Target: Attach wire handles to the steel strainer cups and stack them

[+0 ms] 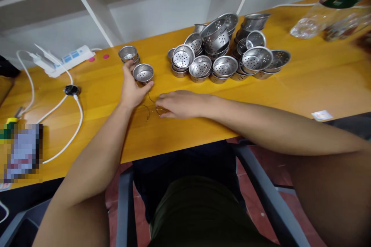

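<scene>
We have one small perforated metal cup (143,73) at our left hand (137,81), on the left part of the yellow-brown surface (162,135). The left hand is curved round the cup's near left side, thumb at the rim and fingers behind, gripping it. Just behind it stands one stack of small cups (128,53), two rims showing, with our fingertips close against it.

Nearer to us, our right hand (176,104) is low over the surface, palm down with fingers curled; we cannot tell whether they pinch anything. Thin wire loops (146,112) lie at its fingertips, at least two curves showing, though too fine to count surely.

To the right of the cup, well apart from it, is one large cluster of perforated cups (199,67). We see more than a dozen, many nested or tilted, overlapping too much for an exact count. Farther right, one clear plastic bottle (313,19) with a green label lies tilted, and one small card (321,115) rests by the front edge.

On the left we see one white power strip (71,61), two pink dots (106,56), one round black piece (71,90) among white cables (80,117), one green-and-yellow handle (11,123) and one pixelated object (23,152).
</scene>
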Demonstrator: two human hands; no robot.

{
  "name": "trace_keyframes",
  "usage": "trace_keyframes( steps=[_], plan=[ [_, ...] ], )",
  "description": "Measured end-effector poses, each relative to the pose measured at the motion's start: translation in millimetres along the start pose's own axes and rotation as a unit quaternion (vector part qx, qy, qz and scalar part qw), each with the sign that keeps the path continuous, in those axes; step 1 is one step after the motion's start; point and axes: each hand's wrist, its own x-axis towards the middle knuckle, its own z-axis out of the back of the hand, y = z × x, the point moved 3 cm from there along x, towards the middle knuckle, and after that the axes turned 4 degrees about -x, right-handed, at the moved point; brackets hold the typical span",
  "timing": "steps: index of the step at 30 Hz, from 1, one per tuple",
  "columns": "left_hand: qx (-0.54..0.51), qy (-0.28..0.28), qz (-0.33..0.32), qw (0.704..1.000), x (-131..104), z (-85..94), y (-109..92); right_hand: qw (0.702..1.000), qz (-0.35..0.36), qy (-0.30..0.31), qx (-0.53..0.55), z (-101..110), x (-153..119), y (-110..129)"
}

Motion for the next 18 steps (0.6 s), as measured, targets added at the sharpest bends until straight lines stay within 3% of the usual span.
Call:
trace_keyframes(
  steps=[4, 11, 14, 18],
  plan=[
    [-0.003, -0.004, -0.003, 1.0, -2, -2.5, -3, 0.999, 0.003, 0.03, -0.035, -3, 17, 6],
    [-0.019, 0.003, -0.019, 1.0, -4, -10.4, -11, 0.994, -0.013, 0.078, -0.078, 10, 2, -9],
    [-0.017, 0.008, -0.02, 1.0, -7, -13.2, -16, 0.995, 0.0, 0.065, -0.073, 8, -4, -15],
    [-0.016, 0.005, -0.024, 1.0, -8, -13.0, -20, 1.0, 0.019, 0.001, 0.015, 5, -9, -32]
  ],
)
